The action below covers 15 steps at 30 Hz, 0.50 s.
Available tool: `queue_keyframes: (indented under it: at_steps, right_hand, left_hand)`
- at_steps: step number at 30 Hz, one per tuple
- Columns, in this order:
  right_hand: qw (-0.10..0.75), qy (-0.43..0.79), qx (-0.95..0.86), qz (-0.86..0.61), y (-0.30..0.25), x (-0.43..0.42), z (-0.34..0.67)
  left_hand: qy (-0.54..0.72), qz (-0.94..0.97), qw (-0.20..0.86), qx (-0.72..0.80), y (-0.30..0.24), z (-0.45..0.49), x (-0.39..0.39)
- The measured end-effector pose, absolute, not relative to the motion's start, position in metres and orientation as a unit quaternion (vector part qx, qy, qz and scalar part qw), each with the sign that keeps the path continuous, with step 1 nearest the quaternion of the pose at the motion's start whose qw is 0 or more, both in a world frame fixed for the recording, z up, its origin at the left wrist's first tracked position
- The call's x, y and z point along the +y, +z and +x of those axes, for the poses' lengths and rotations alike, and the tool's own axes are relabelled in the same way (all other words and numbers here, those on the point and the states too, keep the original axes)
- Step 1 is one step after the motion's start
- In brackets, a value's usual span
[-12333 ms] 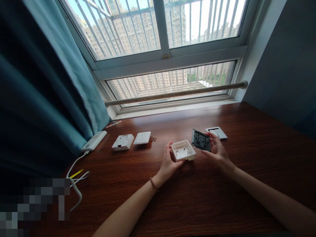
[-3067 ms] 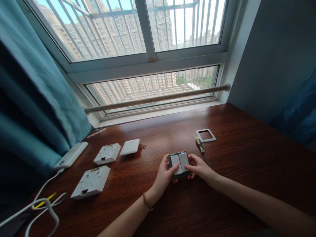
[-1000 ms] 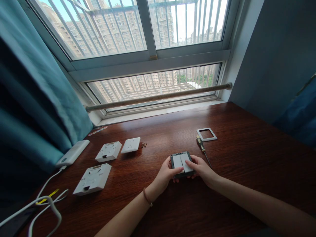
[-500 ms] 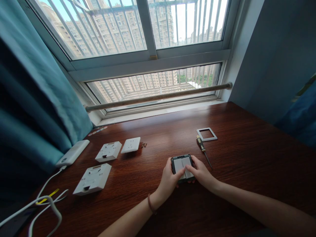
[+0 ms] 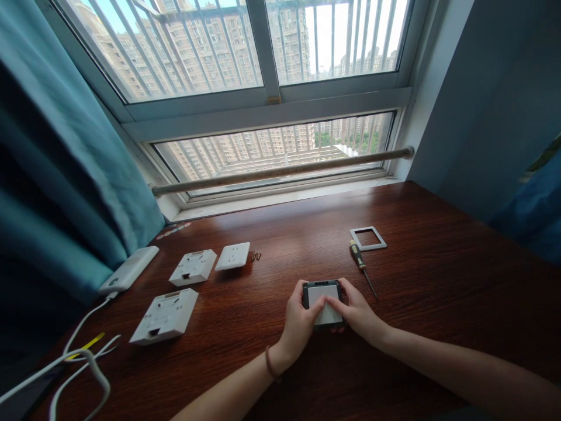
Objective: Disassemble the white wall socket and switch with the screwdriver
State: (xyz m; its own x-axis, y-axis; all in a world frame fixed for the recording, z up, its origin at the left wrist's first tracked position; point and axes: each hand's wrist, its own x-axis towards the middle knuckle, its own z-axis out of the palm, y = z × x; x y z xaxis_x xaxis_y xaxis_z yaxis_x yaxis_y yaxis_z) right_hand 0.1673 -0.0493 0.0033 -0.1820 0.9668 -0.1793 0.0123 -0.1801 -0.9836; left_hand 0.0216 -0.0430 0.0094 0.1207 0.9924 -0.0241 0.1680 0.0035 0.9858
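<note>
Between both hands I hold a wall switch with a dark frame and pale rocker faces, a little above the table. My left hand is closed round its left side, thumb on the pale face. On the opposite side my right hand grips it too, its thumb tip meeting the left one at the middle. The fingers underneath are mostly hidden. Just right of the hands lies a screwdriver with a dark and yellowish handle. Its tip points toward me. Behind the handle rests a square white frame.
On the brown table at left are a white mounting box, a nearer white mounting box, a white socket panel and several small screws. A white power strip with a cable lies by the curtain.
The switch's rockers sat uneven with a visible gap between them; now its face looks level and flat. My thumbs have come together at its middle, and the switch has tilted slightly.
</note>
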Motion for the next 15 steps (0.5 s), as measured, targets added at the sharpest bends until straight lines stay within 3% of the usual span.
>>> queue_keyframes:
  at_steps: [10,15]
  right_hand:
    - [0.413,0.641,-0.447,-0.468,0.015,-0.043,0.172]
    - [0.399,0.652,-0.437,-0.474,0.012,-0.043,0.172]
  left_hand:
    - [0.373,0.539,0.597,0.462,0.013,0.021,-0.038]
    - [0.377,0.547,0.601,0.444,0.01,0.022,-0.039]
